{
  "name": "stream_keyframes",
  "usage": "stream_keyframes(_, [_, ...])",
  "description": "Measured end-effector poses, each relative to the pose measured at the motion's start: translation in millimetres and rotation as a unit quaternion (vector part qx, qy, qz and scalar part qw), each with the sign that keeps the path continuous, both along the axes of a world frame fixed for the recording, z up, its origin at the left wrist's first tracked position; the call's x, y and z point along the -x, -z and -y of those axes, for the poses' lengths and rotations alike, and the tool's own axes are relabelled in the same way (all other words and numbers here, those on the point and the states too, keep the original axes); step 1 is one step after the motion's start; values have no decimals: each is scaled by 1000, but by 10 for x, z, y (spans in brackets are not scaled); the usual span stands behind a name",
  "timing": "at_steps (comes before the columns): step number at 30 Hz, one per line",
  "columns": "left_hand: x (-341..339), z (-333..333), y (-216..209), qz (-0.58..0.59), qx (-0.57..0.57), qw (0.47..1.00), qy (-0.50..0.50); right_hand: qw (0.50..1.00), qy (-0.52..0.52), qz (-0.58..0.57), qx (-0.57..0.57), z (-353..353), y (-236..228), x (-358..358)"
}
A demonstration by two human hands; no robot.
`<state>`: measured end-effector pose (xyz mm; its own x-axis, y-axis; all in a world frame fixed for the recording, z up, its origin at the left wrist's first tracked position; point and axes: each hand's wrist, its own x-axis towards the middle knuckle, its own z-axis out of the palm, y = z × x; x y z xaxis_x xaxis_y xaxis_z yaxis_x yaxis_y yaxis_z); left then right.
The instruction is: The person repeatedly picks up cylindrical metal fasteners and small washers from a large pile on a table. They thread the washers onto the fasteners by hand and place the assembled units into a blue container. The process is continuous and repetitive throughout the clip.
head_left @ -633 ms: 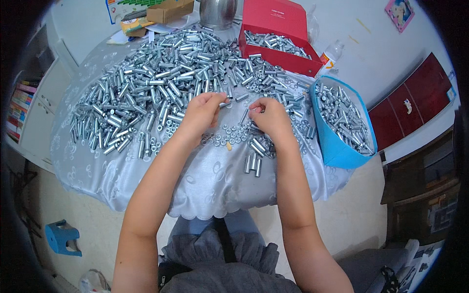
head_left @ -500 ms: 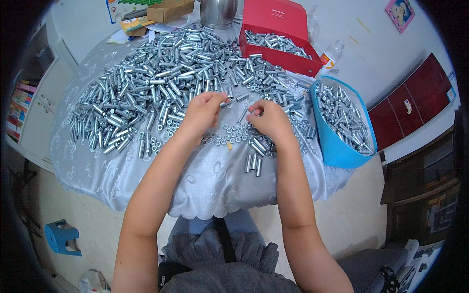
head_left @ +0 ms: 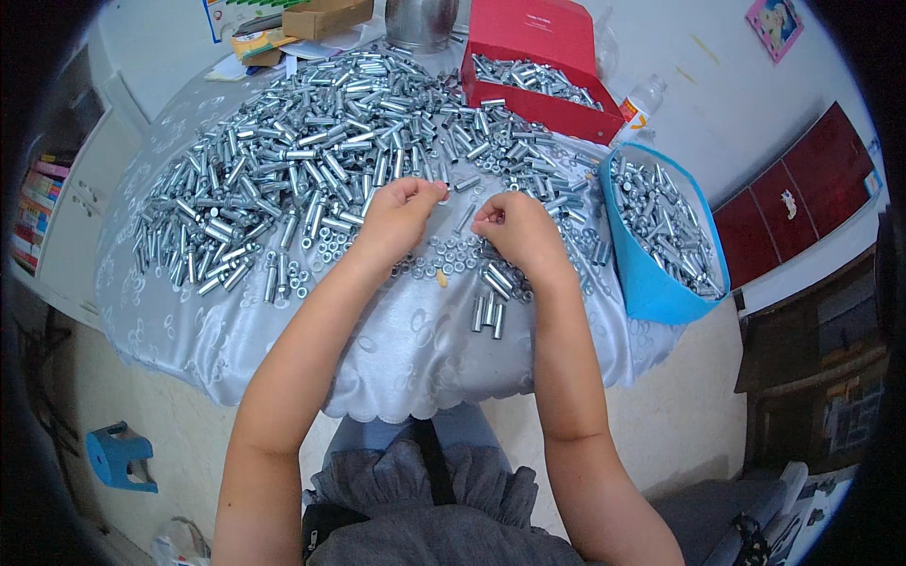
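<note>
My left hand is closed in a pinch at the near edge of a large heap of silver metal sleeves. A small metal piece shows at its fingertips, mostly hidden. My right hand is curled, thumb and fingers together; whatever it holds is hidden. Between the hands a slim bolt lies on the cloth, close to the right fingertips. Several small nuts are spread just below the hands. Near my right wrist, short sleeves sit in a small group.
A red box of metal parts stands at the back right, beside a plastic bottle. The blue fabric bin at the right edge is full of sleeves. At the back are a metal pot and a cardboard box.
My left hand has shifted slightly to the right, and its fingers have turned a little. The right hand's fingers have drawn closer together; it stays in nearly the same place.
</note>
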<state>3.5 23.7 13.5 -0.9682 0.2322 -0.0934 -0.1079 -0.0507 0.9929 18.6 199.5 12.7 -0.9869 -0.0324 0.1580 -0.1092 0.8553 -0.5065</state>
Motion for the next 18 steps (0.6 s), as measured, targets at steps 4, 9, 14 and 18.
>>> stream_keyframes(4, [15,14,21,-6,-1,1000,6,999,-25,19,13,-52,-17,-6])
stream_keyframes(9, [25,0,55,-9,-2,1000,5,999,-28,45,2,-63,-23,-5])
stream_keyframes(14, [33,-7,82,-20,11,1000,2,999,-29,43,0,-23,-65,-24])
stream_keyframes(18, [45,-11,100,-16,9,1000,6,999,-15,32,-4,28,-46,-20])
